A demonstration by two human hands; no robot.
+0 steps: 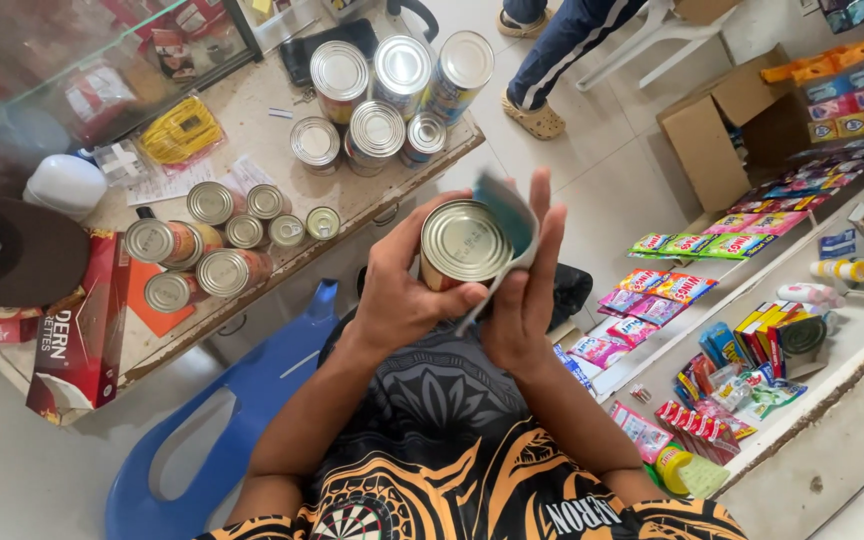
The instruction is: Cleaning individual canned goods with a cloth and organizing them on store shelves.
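The left hand (402, 290) was wrapped around a silver-topped tin can (464, 242), fingers curled along its side and thumb tucked under its rim, so the can sat firmly held above the person's lap with its lid turned up toward the camera. The right hand (524, 300) stood just beside the can with its fingers stretched flat and upright, pressing a teal cloth (512, 215) against the can's far side; the cloth lay pinned between palm and can rather than pinched in closed fingers. Left of the can, and well apart from it, a worn counter (252, 110) carried a cluster of tall cans (382, 90) and a group of smaller tins (222, 240). Below the can, a blue plastic chair (242, 400) showed beside the person's patterned shirt.
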